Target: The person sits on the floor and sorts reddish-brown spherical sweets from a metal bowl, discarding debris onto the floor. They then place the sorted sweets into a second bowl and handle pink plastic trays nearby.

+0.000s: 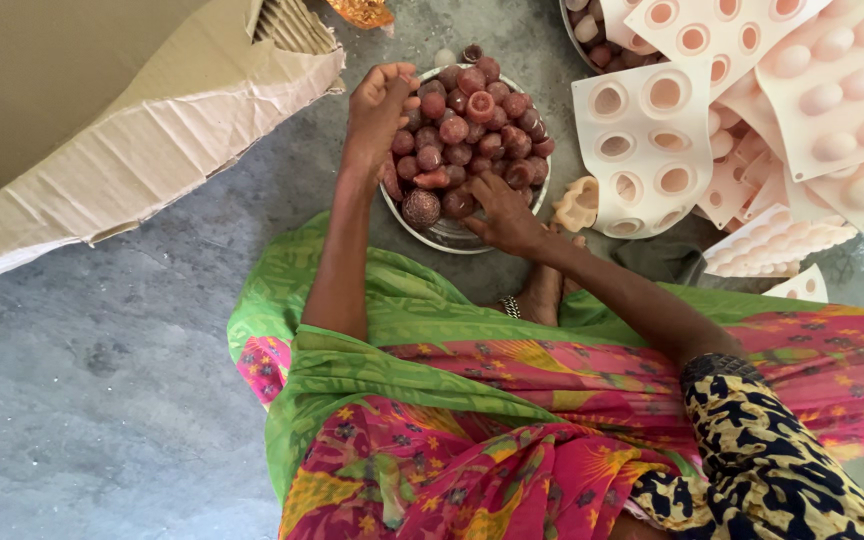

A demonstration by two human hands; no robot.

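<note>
Red-brown round balls [472, 125] fill a metal plate [432, 232] on the grey floor [102, 380], far in front of me. My left hand [380, 105] curls shut at the far left rim; I cannot tell what it holds. My right hand [502, 212] lies open on the near balls. A bump could roll balls off, I think, toward the pink moulds [642, 150].

Left hand [380, 100] curled at bowl [432, 232] rim; right hand [502, 212] on reddish balls [472, 130]; moulds [642, 150] beside.

Home workshop — moulds [642, 150], concrete floor [102, 380]
</note>
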